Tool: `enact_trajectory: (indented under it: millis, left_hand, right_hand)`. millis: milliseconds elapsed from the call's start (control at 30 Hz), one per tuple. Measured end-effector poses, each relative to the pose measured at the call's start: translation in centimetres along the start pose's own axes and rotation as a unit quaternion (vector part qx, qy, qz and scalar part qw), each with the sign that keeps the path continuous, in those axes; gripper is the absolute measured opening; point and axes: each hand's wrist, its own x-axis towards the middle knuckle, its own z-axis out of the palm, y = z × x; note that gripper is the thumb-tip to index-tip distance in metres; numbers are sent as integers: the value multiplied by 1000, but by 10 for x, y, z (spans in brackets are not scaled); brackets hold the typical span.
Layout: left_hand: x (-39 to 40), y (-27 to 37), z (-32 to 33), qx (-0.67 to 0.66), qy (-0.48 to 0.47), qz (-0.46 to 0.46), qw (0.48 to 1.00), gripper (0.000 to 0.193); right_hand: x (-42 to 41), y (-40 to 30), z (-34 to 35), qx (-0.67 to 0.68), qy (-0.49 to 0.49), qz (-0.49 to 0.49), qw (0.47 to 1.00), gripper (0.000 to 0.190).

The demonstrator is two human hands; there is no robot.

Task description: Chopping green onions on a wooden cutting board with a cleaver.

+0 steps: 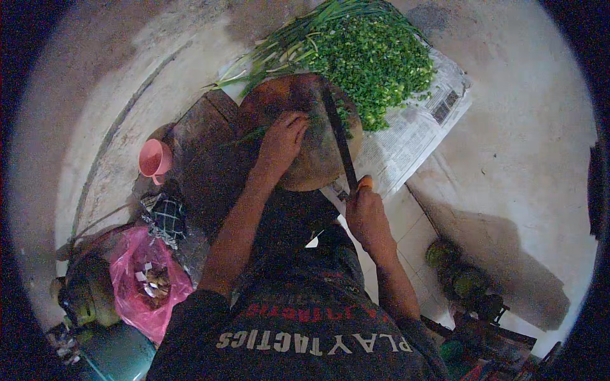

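Observation:
My left hand [284, 143] rests on a round wooden chopping block [312, 166], its fingers curled over some dark green scallion stalks [252, 137] that stick out to the left. In my right hand [367, 216] is a knife [339, 131] with an orange handle; its long dark blade lies across the right part of the block. A few chopped green bits sit just right of the blade. Beyond the block, a large heap of chopped scallions [376, 66] and a bundle of whole scallions [281, 52] lie on newspaper [405, 143].
At the left stands a pink plastic cup [155, 158]. Nearer are a checked cloth [167, 219] and an open pink plastic bag [152, 285] with scraps inside. Several round green objects [464, 278] lie on the floor at the lower right.

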Motion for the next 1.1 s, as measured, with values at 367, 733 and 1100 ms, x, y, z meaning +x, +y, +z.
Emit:
enact_trajectory:
  millis: [367, 733, 1100]
  left_hand:
    - [-8, 4, 4, -6, 72, -13, 997, 16]
    - [-8, 1, 6, -18, 64, -35, 997, 16]
    - [-8, -7, 11, -26, 89, 3, 996, 19]
  right_hand:
    - [2, -8, 12, 6, 20, -25, 999, 20]
    - [9, -11, 21, 7, 28, -17, 999, 15]
    - [11, 15, -15, -64, 16, -37, 997, 27]
